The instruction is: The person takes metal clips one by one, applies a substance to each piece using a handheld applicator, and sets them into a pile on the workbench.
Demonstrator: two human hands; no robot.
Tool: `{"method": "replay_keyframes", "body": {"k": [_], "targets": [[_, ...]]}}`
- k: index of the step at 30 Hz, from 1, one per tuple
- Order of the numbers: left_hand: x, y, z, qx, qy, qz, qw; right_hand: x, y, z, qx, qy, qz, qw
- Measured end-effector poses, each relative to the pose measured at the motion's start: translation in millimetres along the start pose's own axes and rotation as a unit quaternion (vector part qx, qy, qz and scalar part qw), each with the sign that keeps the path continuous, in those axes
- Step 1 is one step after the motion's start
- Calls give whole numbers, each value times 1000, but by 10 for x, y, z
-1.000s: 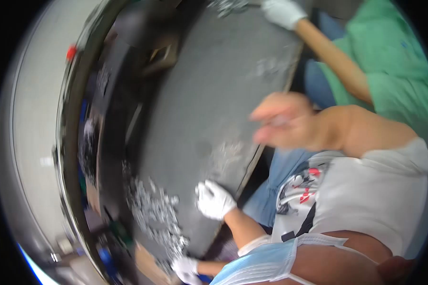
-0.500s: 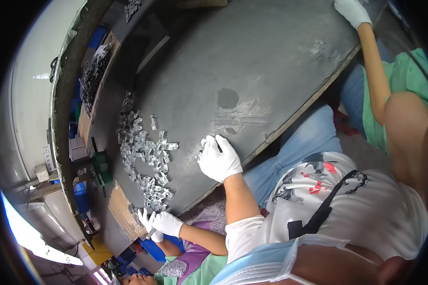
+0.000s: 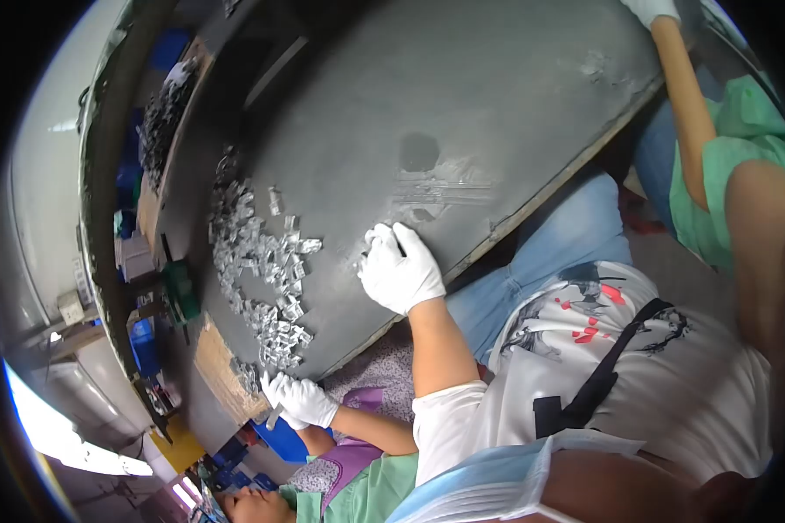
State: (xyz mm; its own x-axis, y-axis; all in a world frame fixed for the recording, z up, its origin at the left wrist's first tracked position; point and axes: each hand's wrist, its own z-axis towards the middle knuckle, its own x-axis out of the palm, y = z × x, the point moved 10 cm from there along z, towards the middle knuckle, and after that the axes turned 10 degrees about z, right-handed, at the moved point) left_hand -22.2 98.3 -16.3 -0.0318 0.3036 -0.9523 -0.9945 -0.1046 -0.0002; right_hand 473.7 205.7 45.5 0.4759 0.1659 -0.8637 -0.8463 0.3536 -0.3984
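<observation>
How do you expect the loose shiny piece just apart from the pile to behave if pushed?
The loose piece shines like metal, so is probably stiff. Its angular outline suggests sliding, not rolling, on the tabletop. Far smaller than the left hand, it is likely light.

White short-sleeved T-shirt (image 3: 706, 392) with black-and-red print (image 3: 589, 329), black strap (image 3: 604, 376) across it, light-blue jeans (image 3: 567, 231), pale-blue face mask (image 3: 480, 484) with white ear loops (image 3: 545, 514), white glove (image 3: 401, 275) on the left hand (image 3: 397, 261).

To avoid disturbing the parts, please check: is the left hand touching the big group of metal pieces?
Apart: the head view shows grey tabletop between the left hand and the group of metal pieces.
</observation>
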Motion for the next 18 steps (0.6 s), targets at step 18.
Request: {"method": "replay_keyframes", "body": {"k": [18], "targets": [[-171, -55, -20, 2, -31, 6, 999, 218, -316, 0, -48, -113, -79, 989]]}}
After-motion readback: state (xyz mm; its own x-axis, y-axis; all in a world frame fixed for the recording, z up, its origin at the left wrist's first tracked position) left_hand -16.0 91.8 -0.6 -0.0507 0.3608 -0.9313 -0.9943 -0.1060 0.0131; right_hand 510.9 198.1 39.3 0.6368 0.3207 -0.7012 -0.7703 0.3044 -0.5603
